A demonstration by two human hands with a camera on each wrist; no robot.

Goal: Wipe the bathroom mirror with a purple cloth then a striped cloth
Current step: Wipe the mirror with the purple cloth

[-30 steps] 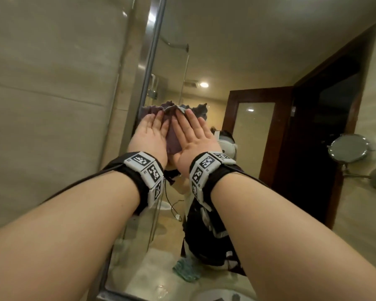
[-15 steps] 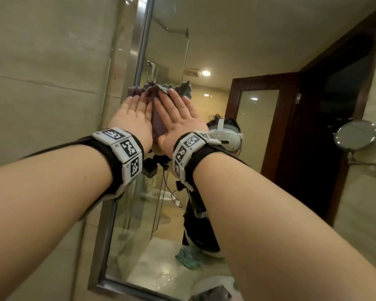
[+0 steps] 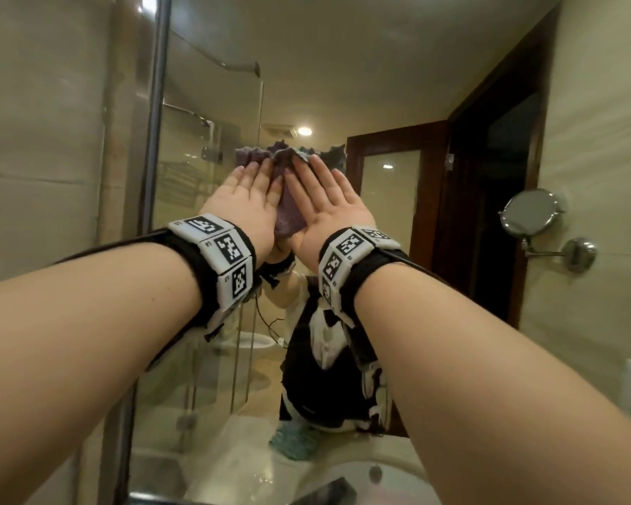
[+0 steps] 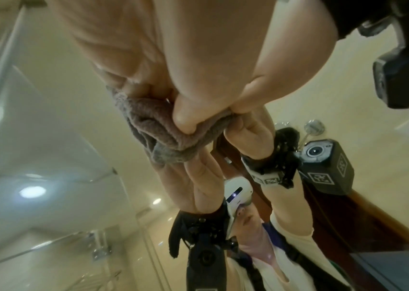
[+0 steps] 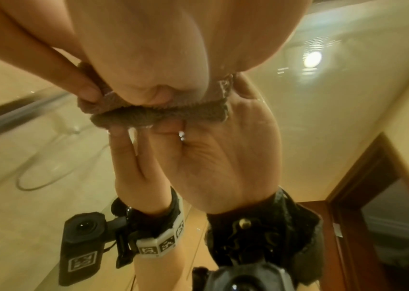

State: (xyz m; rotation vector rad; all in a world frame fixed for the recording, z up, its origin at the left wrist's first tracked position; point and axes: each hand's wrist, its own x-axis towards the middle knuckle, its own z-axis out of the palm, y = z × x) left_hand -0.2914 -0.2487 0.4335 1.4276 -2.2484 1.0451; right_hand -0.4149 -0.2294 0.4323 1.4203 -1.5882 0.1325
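Observation:
A purple cloth (image 3: pixel 288 213) lies flat against the bathroom mirror (image 3: pixel 343 67), about halfway up it. My left hand (image 3: pixel 248 198) and right hand (image 3: pixel 325 202) press it side by side with straight fingers, and its ruffled top edge sticks out above the fingertips. In the left wrist view my left hand (image 4: pixel 168 59) bears on the bunched cloth (image 4: pixel 153 128), with the reflected hands below. The right wrist view has my right hand (image 5: pixel 148 49) on the cloth's lower hem (image 5: pixel 163 113). A teal cloth (image 3: pixel 296 441) lies on the counter by the glass; I cannot make out stripes on it.
The mirror's metal frame (image 3: pixel 153 140) and a tiled wall (image 3: pixel 41 140) are to the left. A round shaving mirror (image 3: pixel 530 213) on an arm juts from the right wall. A white basin (image 3: pixel 379 479) and a dark object (image 3: pixel 328 492) sit below.
Both hands have slid the purple cloth rightward across the glass, away from the mirror's left frame, still pressed flat side by side.

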